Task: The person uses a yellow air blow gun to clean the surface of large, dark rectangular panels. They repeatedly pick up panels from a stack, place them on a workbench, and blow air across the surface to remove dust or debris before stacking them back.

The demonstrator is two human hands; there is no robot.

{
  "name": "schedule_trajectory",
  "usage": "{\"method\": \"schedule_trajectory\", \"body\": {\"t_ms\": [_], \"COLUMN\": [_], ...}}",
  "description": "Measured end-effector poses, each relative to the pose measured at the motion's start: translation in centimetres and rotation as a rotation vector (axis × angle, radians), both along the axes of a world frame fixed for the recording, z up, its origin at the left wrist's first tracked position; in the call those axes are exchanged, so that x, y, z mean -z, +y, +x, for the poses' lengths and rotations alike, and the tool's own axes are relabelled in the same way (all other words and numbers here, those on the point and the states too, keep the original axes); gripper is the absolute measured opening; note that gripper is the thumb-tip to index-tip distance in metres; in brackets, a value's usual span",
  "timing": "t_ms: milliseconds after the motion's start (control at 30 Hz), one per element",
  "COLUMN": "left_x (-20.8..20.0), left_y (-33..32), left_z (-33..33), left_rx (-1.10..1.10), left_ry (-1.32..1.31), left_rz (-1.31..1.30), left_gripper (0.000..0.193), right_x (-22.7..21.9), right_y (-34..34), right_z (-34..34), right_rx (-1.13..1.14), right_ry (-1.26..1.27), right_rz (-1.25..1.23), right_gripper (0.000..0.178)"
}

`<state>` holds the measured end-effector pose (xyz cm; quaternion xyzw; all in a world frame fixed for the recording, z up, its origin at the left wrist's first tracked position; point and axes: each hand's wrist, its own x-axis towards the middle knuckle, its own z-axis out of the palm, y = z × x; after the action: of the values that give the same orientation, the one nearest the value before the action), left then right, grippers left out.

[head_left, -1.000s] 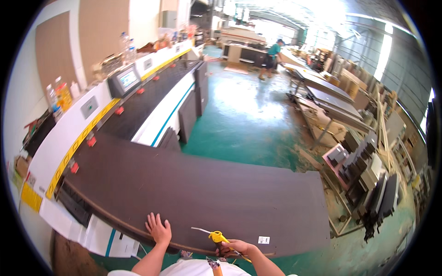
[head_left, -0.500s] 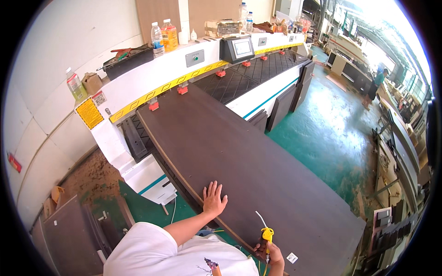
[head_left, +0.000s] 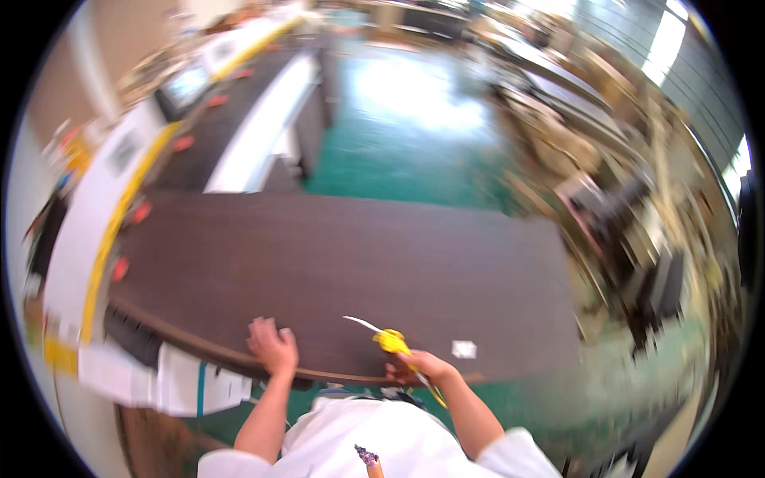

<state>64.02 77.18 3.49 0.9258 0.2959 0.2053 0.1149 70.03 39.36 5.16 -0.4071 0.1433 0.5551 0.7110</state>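
A large dark brown panel (head_left: 351, 263) lies in front of me, its left end by the machine. My left hand (head_left: 273, 347) rests flat on it close to the near edge, fingers spread and holding nothing. In my right hand (head_left: 422, 366) is a yellow air blow gun (head_left: 391, 341), gripped over the near edge of the panel. Its thin pale nozzle points to the upper left, and a yellow hose (head_left: 438, 396) trails from its lower end. A small white label (head_left: 464, 349) is on the panel to the right of the gun.
The white machine beam (head_left: 88, 207) with a yellow strip and red pressers runs along the left. Past the panel is green floor (head_left: 398, 151). Stacked boards and offcuts (head_left: 590, 151) line the right side, blurred by motion.
My view has swung to the right, so the panel now lies crosswise and the machine is at the left. My left hand stays flat on the panel; my right hand keeps holding the air blow gun.
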Motion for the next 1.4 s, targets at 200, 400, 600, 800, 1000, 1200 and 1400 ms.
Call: {"method": "schedule_trajectory", "body": {"t_ms": [200, 400, 600, 800, 1000, 1200, 1400], "left_x": [3.6, 5.5, 5.4, 1.8, 2.5, 3.3, 2.9], "left_y": [1.2, 2.6, 2.2, 1.3, 0.6, 0.4, 0.1], "left_z": [-0.5, -1.0, -0.7, 0.3, -0.2, -1.3, -0.2], "left_rx": [0.001, -0.036, -0.028, 0.075, -0.036, -0.068, -0.082], "left_ry": [0.162, 0.237, 0.227, -0.006, 0.005, 0.016, -0.005], "left_rz": [0.099, 0.146, 0.120, 0.051, 0.009, -0.028, 0.044], "left_gripper": [0.052, 0.053, 0.053, 0.050, 0.054, 0.058, 0.054], "right_x": [-1.9, -2.4, -0.7, -2.2, 0.7, -1.6, -5.4], "right_y": [-0.8, -0.8, -1.1, 0.6, -0.5, 0.1, -0.5], "right_z": [-0.1, -1.6, -1.0, 0.2, 0.1, -1.0, -1.5], "right_rx": [-0.034, 0.064, 0.072, 0.039, -0.036, -0.125, -0.090], "right_ry": [-0.098, -0.082, -0.039, -0.030, -0.069, -0.223, -0.180], "right_rz": [0.135, 0.223, 0.239, 0.165, 0.113, 0.030, 0.009], "right_gripper": [0.041, 0.047, 0.039, 0.036, 0.028, 0.028, 0.026]}}
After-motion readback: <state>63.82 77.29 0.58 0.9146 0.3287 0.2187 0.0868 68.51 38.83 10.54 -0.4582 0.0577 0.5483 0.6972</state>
